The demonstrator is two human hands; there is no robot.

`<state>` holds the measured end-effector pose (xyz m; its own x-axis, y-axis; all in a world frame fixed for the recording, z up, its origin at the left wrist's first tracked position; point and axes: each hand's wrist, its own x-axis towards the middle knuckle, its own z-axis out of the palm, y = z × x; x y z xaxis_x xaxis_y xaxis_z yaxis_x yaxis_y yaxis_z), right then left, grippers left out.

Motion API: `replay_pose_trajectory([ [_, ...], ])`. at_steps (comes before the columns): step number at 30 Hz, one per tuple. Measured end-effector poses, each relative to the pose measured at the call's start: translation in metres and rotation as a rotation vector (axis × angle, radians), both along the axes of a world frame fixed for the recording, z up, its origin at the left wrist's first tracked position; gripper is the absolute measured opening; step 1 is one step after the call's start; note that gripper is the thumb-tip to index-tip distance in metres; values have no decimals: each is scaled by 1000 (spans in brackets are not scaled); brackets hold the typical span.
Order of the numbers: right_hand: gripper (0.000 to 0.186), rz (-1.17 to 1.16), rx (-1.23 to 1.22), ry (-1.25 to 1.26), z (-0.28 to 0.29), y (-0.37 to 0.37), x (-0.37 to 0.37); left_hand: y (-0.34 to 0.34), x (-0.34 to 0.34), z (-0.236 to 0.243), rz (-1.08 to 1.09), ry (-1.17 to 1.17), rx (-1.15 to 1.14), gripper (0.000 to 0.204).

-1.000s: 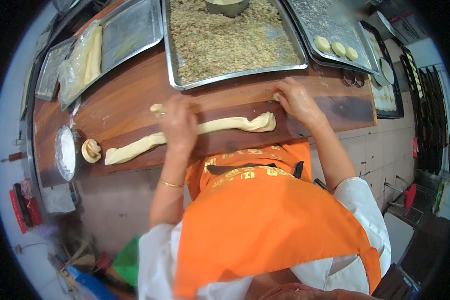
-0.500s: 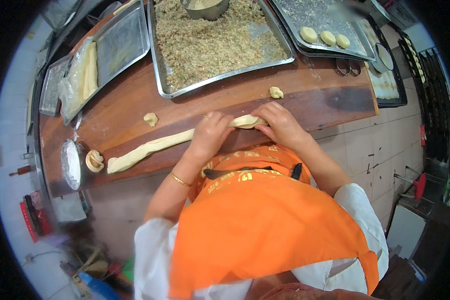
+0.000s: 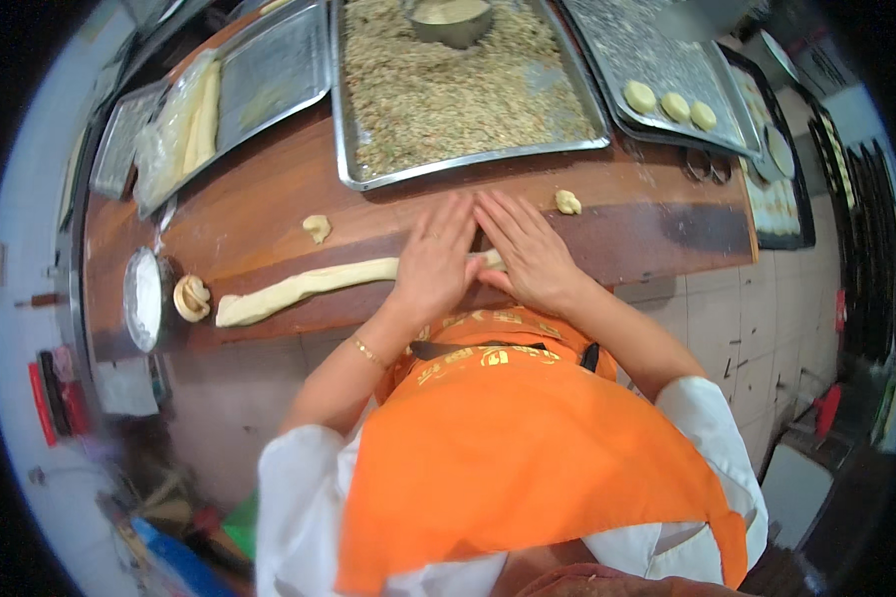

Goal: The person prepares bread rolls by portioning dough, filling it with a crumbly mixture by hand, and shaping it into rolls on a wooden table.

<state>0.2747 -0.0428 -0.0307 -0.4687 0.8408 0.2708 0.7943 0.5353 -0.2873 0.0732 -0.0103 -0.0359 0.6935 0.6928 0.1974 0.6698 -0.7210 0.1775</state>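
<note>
A long pale dough rope (image 3: 309, 287) lies along the near side of the wooden table, its left end close to the edge. My left hand (image 3: 438, 254) rests flat over the rope's right part, fingers stretched forward. Beside it my right hand (image 3: 530, 249) lies flat on the right end, and the fingertips of both hands come nearly together. Between the palms a short piece of the rope shows; the rest under them is hidden. One small dough lump (image 3: 317, 229) sits beyond the rope, and another lump (image 3: 567, 202) is right of my right hand.
Beyond my hands stands a metal tray (image 3: 388, 181) of crumbly filling with a metal bowl (image 3: 456, 25) in it. Right of it, a floured tray (image 3: 622, 45) holds round dough pieces (image 3: 674, 106). Far left are dough strips (image 3: 201, 119); nearer, a bowl of white powder (image 3: 147, 298) and a dough coil (image 3: 191, 298).
Both hands have gone from curled round the dough rope to flat on it, fingers stretched forward and closer together. The whole view has shifted slightly.
</note>
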Motion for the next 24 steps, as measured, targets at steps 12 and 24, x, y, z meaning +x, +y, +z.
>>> replay_pose_trajectory([
  [12,86,158,-67,-234,9,17,-3,12,-22,0,-23,-64,7,67],
  [24,83,333,-109,-106,10,29,-55,20,-77,-1,235,-202,88,46],
])
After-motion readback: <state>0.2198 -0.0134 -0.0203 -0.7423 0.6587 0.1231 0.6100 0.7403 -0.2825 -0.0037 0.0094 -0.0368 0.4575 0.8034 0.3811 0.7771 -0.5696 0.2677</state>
